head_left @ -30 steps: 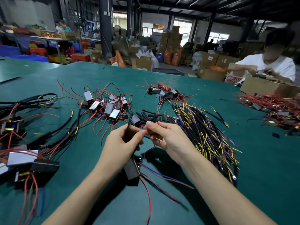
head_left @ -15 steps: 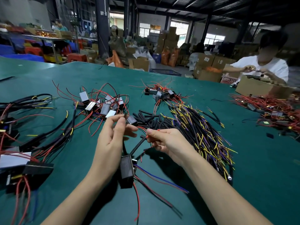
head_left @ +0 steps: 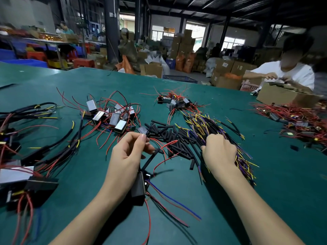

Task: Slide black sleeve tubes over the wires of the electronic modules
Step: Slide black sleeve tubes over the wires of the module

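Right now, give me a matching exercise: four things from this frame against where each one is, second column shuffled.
Things:
1. left hand
2. right hand
3. loose black sleeve tubes
4. cardboard box

Places:
A. in a pile on the green table between the two hands
B. at the far right edge of the table
C. on the bundle of sleeved yellow and purple wires
D. holding wires of the hanging black module

Pairs: 1-D, 2-C, 3-A, 4-B
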Tool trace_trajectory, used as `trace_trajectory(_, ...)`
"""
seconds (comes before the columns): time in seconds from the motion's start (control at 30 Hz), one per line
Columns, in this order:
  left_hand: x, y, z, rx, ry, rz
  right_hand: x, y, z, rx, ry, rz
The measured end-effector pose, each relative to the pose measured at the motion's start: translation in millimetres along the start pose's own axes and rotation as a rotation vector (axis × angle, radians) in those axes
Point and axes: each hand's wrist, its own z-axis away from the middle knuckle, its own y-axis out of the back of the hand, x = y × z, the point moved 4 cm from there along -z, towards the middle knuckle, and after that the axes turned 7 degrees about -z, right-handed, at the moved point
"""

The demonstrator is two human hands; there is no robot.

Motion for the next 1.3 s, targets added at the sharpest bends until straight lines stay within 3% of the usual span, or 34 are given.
trace_trajectory(0.17,1.8,-0.1,1.0,-0.001,-0.009,-0.019,3.7,-1.2,0.5,0.124,-0.014,-0.182)
trace_trajectory(0.27,3.3,0.7,0.0,0.008,-0.013,-0.014,0.0,7.8,-5.1,0.138,-0.022,-0.707)
trace_trajectory(0.37,3.6,1.2,-1.4,0.020,-0.003,-0.004,-14.0,19.0,-6.5,-0.047,-0.051,-1.386)
trace_trajectory(0.5,2.7,2.6,-2.2,0.038,0.053,0.088,-31.3,25.5,2.4,-0.458,-0.063,-1.791)
trace_trajectory(0.57,1.1,3.1,-3.5,0.032,0.091,0.125,-35.7,27.8,5.3,-0.581,-0.055,-1.927)
trace_trajectory(0.73,-4.0,2.7,-6.4,0.016,0.141,0.147,-46.6,27.9,10.4,-0.681,-0.030,-1.995)
trace_trajectory(1.3,3.9,-4.3,-1.9,-0.101,0.141,0.114,-55.7,28.4,18.0,-0.670,-0.017,-2.072)
